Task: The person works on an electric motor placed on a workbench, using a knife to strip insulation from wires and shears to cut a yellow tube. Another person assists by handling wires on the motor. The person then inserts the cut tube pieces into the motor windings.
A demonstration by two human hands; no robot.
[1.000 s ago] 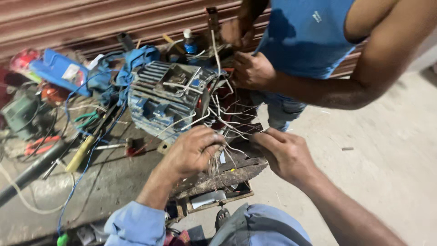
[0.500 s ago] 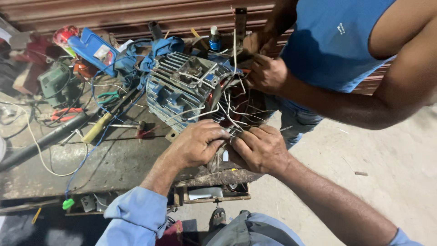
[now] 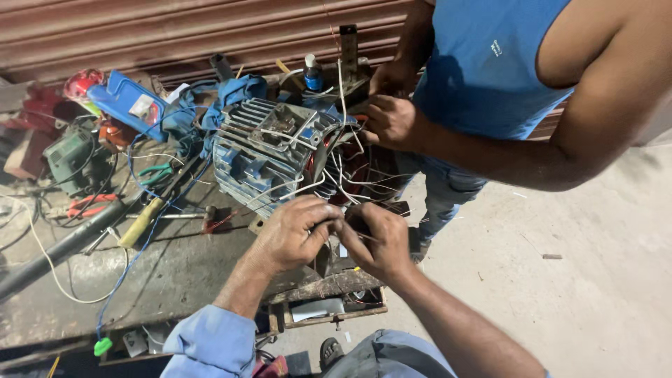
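Since the earlier frames the two hands have drawn together at the near, open end of the motor (image 3: 269,157) and now almost touch. The left hand (image 3: 294,234) is curled, its fingertips pinched on thin wires (image 3: 318,183) that trail out of the motor's open end; the right hand (image 3: 378,241) meets it from the other side, fingers closed on the same bundle, apparently so each hand can steady what the other works. The motor lies on its side on the workbench (image 3: 161,269), open end over the bench's edge, which leaves the windings within reach.

Beyond the motor, a second person in a blue top rests a hand (image 3: 388,122) on its far rim, seemingly bracing it. A bottle (image 3: 312,72) stands behind the motor. To the motor's left lie a screwdriver with a yellow handle (image 3: 143,220), green pliers (image 3: 155,172) and a blue cloth (image 3: 227,94).
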